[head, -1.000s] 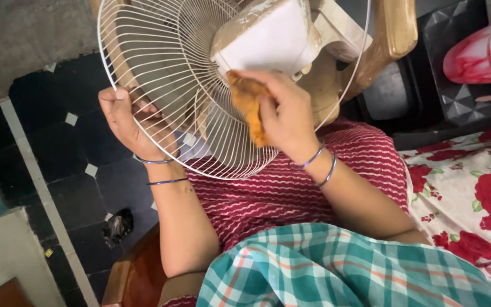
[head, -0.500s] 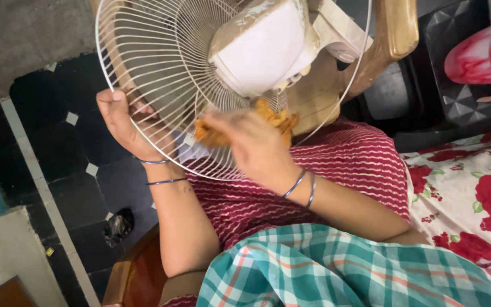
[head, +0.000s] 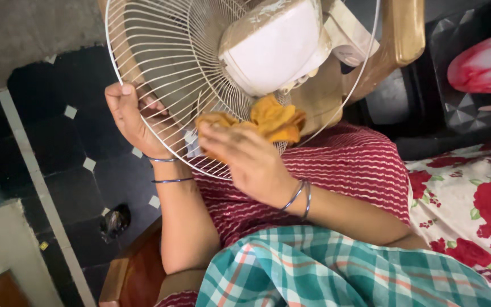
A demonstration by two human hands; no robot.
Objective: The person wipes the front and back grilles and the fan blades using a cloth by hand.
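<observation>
The head view shows a white wire fan guard (head: pixel 171 74) held tilted across the lap, its round face turned toward the person, with the white motor housing (head: pixel 274 48) at its centre. The left hand (head: pixel 134 122) is seen at the guard's lower left edge; its fingers (head: pixel 125 91) are curled through the wires and closed on the rim, so the guard is steadied from that side. The right hand (head: pixel 248 159) is placed at the lower middle of the guard, just below the motor housing. Its fingers (head: pixel 217 133) are closed on a crumpled orange cloth (head: pixel 274 118), which is pressed against the wires. Most of the cloth is bunched up and to the right of the fingertips, toward the housing, with a smaller fold showing to the left above the knuckles; its long axis is seen running roughly left to right along the guard's lower arc. The right hand is therefore the nearer one to the cloth, the left hand being well apart from it at the rim. Thin bangles (head: pixel 299 196) are worn on the right wrist. A red striped garment (head: pixel 336 170) and a green checked cloth (head: pixel 336 267) are seen below the guard, a floral bedsheet (head: pixel 473 193) to the right, and a dark tiled floor (head: pixel 63 148) to the left.
</observation>
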